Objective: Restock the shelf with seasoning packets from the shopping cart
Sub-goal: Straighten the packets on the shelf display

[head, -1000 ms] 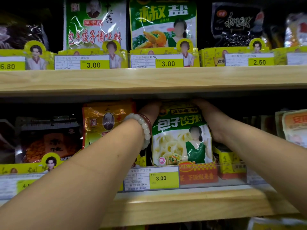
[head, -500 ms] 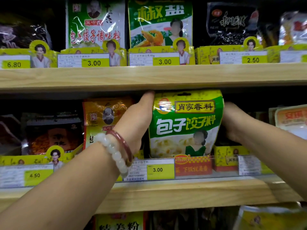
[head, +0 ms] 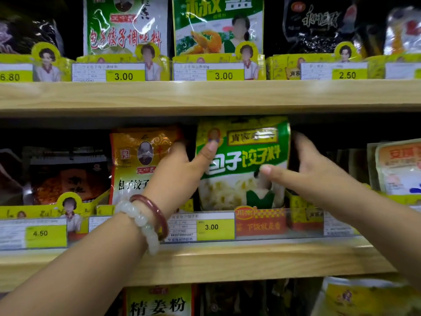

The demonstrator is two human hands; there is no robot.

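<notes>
A green and white seasoning packet (head: pixel 246 156) stands upright on the middle wooden shelf (head: pixel 205 261), behind a 3.00 price tag. My left hand (head: pixel 182 172), with two bracelets on the wrist, grips its left edge, thumb across the front. My right hand (head: pixel 307 169) holds its right edge, thumb on the front and fingers behind. The packet's top nearly touches the underside of the upper shelf (head: pixel 205 94). The shopping cart is out of view.
An orange and white packet (head: pixel 136 160) stands just left of my left hand. A dark packet (head: pixel 66 179) sits further left, a pale one (head: pixel 396 167) at far right. The upper shelf holds several packets; more lie below.
The packet first rose from deep in its slot to the front of the shelf. Both hands have since come forward, their thumbs now on its face.
</notes>
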